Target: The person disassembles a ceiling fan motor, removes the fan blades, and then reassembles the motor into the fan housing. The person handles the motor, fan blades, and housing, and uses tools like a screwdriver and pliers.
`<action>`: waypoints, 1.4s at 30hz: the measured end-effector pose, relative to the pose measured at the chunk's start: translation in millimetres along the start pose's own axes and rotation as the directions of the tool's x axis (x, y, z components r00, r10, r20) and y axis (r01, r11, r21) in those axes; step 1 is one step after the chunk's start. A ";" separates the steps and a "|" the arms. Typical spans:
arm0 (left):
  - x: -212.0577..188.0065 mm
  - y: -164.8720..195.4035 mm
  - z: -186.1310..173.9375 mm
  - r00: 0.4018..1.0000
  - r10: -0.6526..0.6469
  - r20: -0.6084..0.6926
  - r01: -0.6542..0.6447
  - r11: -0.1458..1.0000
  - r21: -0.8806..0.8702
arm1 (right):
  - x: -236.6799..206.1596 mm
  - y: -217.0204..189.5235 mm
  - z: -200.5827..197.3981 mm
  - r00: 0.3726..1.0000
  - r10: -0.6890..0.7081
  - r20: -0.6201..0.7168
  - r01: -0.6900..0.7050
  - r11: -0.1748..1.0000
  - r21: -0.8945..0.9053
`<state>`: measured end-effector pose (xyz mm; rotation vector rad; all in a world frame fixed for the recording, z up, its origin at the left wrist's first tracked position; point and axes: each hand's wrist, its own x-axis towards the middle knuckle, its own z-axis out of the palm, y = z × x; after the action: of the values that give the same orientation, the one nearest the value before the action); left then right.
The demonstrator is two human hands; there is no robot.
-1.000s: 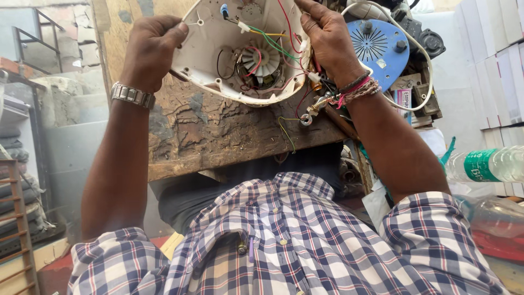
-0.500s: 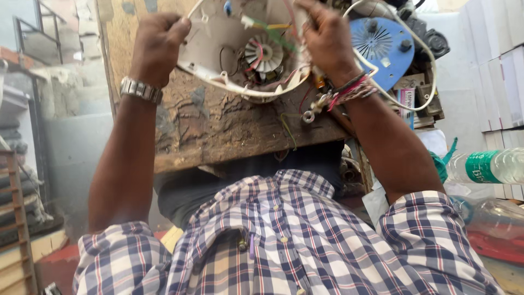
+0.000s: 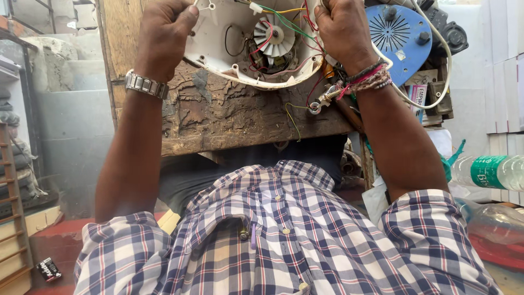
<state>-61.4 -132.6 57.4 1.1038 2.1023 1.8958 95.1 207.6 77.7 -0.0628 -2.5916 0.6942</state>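
1. Loose coloured wires point(image 3: 284, 22) cross the white housing point(image 3: 218, 41) interior, obstructing entry.
2. Blue disc point(image 3: 401, 38) and white cable point(image 3: 436, 82) crowd the right side.
3. Worn wooden bench point(image 3: 229, 114) below lies open.

At the top edge we lose the white housing point(image 3: 218, 46) and our fingertips; the bottle point(image 3: 491, 172) runs off right.

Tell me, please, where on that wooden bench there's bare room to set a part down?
The worn wooden bench is bare between the left hand and the white housing, down to its near edge. Right of it, wires, the right hand and blue disc crowd it.
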 end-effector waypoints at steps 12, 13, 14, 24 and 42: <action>14.7 -9.6 -11.9 0.999 0.005 0.048 -0.016 0.972 0.236 | -6.9 -44.1 -19.6 0.990 0.139 -0.021 -0.140 0.990 -0.009; 13.8 -11.4 -12.3 0.999 -0.003 0.044 -0.007 0.974 0.228 | -9.4 -48.7 -18.7 0.984 0.176 -0.015 -0.176 0.984 0.021; 12.1 -14.3 -13.5 0.999 -0.006 0.039 -0.003 0.976 0.220 | -11.7 -52.7 -17.8 0.978 0.209 -0.012 -0.208 0.977 0.050; 28.4 -74.8 -20.9 0.970 0.132 0.205 -0.222 0.823 0.523 | -15.5 -37.8 -7.2 0.995 0.095 -0.037 -0.097 0.994 -0.055; -23.2 -23.2 -1.1 0.881 -0.334 -0.336 0.139 0.860 -0.490 | -69.1 -59.0 -26.7 0.938 0.081 -0.336 -0.016 0.982 0.191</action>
<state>-55.1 -145.8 28.0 0.3379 1.6947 2.4628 172.9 157.6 98.2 -0.1745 -2.1896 0.8570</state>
